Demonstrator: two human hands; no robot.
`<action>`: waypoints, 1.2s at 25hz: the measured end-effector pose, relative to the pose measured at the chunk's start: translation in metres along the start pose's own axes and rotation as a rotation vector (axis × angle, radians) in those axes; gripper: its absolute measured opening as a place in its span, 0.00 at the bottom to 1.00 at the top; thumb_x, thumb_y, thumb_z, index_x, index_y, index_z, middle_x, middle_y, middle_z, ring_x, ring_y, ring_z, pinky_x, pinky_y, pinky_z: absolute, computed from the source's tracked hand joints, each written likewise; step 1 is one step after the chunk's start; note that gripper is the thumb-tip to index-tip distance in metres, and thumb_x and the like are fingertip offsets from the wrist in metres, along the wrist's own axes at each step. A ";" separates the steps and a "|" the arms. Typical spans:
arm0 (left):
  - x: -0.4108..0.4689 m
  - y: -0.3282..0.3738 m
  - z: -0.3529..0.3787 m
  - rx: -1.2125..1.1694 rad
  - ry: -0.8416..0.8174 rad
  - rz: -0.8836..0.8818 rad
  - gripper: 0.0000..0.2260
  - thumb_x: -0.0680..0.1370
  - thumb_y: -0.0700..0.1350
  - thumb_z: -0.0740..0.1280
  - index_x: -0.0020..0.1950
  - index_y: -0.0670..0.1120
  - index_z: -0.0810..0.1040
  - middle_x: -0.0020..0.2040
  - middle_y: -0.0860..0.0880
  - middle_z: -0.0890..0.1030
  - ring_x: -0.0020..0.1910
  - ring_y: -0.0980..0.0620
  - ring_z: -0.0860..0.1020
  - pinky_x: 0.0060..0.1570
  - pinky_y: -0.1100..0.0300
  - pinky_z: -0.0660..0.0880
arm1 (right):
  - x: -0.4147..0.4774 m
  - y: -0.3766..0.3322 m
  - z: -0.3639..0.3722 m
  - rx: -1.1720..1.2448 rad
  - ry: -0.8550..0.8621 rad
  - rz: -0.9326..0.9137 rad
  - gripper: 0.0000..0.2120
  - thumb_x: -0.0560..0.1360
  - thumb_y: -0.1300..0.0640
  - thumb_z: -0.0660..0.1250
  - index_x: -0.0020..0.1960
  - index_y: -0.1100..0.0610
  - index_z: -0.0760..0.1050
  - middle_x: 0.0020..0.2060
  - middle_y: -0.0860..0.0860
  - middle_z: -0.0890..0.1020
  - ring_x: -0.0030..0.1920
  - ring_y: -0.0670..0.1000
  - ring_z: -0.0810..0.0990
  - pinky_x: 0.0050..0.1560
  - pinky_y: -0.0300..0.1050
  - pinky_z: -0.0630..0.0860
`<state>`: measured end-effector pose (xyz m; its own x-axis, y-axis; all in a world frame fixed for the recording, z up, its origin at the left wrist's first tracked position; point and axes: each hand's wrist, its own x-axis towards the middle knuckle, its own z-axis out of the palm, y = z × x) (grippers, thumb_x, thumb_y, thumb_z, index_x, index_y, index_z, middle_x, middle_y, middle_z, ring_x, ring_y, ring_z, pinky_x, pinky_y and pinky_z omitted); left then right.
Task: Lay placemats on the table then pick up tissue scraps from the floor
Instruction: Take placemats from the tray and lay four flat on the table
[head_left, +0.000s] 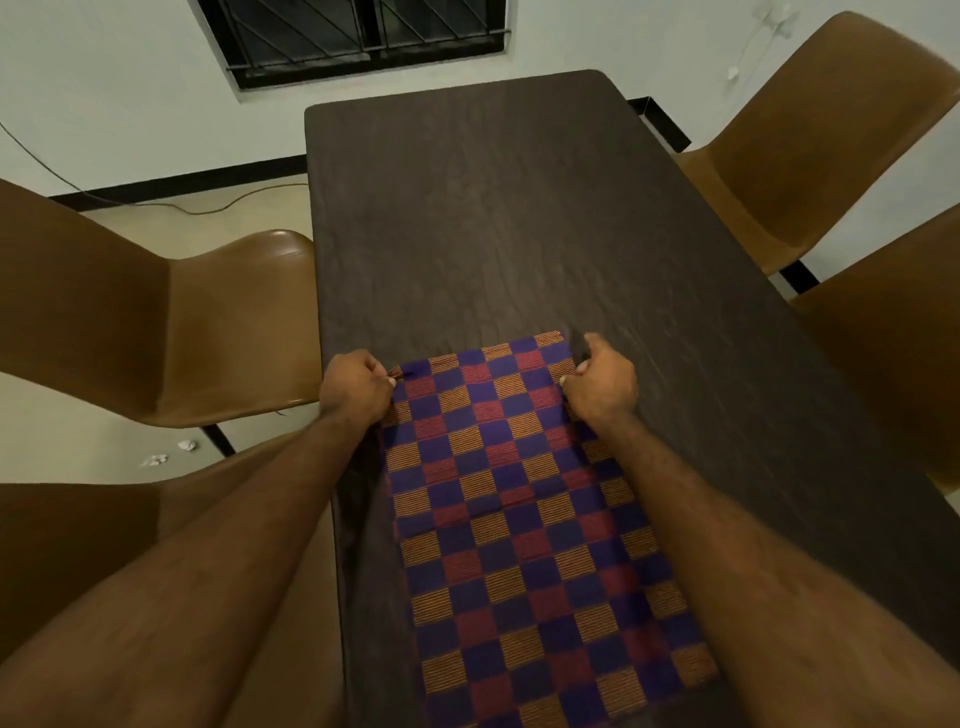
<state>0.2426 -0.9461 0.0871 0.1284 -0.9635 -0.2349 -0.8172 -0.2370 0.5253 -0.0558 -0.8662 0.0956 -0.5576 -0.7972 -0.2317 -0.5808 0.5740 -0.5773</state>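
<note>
Placemat (519, 519): one checked mat, purple, orange and red, lies lengthwise on the near part of the tabletop (493, 218). Its far edge stops about halfway up the tabletop; its near end runs out of view at the bottom.

Left hand (356, 387): you have it closed on the mat's far left corner, fingers curled around the cloth edge.

Right hand (602, 382): pinched shut on the far right corner. Both of your hands sit apart, one at each corner, with the far edge stretched between them.

Mat condition: mostly flat, with a faint crease across the middle. Whether the far edge rests on the wood or is lifted a little cannot be told.

Tabletop, far half: dark wood; no other mat shows on it.

Chairs: four brown seats, two on each side; left chair (171, 322) stands closest to the scraps.

Tissue scraps (171, 453): two small white crumpled bits lie on the floor (130, 218) to your left, near the leg of the left chair, well apart from your hands.

Stage, as judged: you appear to be in the first part, spreading or squaring the first mat.

Done: one mat is on the tabletop, though you haven't released it.

Left: let go of this mat; lay any further mats (no spare shows here); then gather both scraps from the floor.
</note>
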 end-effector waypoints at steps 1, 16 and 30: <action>-0.002 0.000 -0.001 -0.006 0.008 0.012 0.06 0.79 0.45 0.72 0.44 0.49 0.77 0.46 0.47 0.81 0.43 0.50 0.80 0.45 0.51 0.83 | -0.001 0.000 0.001 0.011 0.007 0.012 0.26 0.76 0.58 0.68 0.72 0.47 0.68 0.56 0.51 0.81 0.56 0.55 0.81 0.48 0.50 0.81; 0.030 0.031 -0.022 -0.132 0.063 0.114 0.04 0.80 0.45 0.71 0.47 0.51 0.77 0.46 0.48 0.83 0.45 0.50 0.84 0.45 0.47 0.85 | 0.023 -0.014 0.002 0.077 0.079 -0.064 0.31 0.76 0.60 0.71 0.76 0.51 0.66 0.57 0.50 0.80 0.56 0.49 0.80 0.54 0.48 0.80; -0.062 0.101 -0.023 0.307 0.094 0.428 0.32 0.80 0.54 0.68 0.81 0.50 0.61 0.81 0.37 0.58 0.75 0.34 0.65 0.70 0.38 0.67 | -0.075 0.009 -0.053 -0.376 0.007 -0.521 0.31 0.77 0.49 0.66 0.76 0.50 0.61 0.71 0.53 0.69 0.70 0.57 0.69 0.66 0.60 0.71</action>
<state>0.1650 -0.9129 0.1734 -0.2140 -0.9764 0.0290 -0.9326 0.2130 0.2912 -0.0508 -0.7909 0.1495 -0.1491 -0.9888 0.0105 -0.9442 0.1392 -0.2984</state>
